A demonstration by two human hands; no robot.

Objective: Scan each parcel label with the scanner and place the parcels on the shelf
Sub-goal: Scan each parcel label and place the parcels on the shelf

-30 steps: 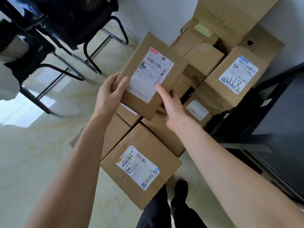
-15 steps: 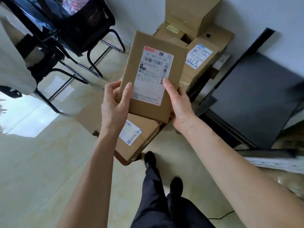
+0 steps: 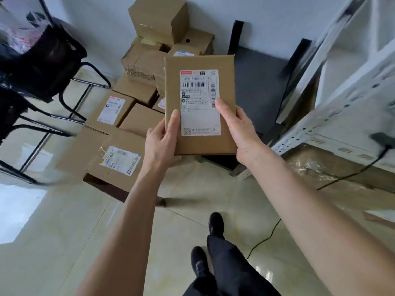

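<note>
While both hands grip it, the flat parcel (image 3: 199, 103) sits mid-frame, label (image 3: 199, 102) up. Left hand (image 3: 161, 142) and right hand (image 3: 243, 133) curl their fingers (image 3: 175, 124) round its lower edges.

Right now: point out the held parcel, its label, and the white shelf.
held parcel (image 3: 199, 144), head view, bare cardboard below the label.
label (image 3: 199, 118), head view, blank middle area.
white shelf (image 3: 333, 124), head view, perforated front rail.

To my left stand black office chairs with curved metal legs (image 3: 85, 97) on the glossy pale tiled floor (image 3: 64, 231). Bright window light reflects on the tiles at the far left. A dark grey flat panel (image 3: 256, 86) leans against the white wall (image 3: 213, 9). Below me I see my black trousers (image 3: 230, 265) and my black shoes (image 3: 215, 223). A thin black cable (image 3: 265, 238) lies on the floor beside them.
</note>
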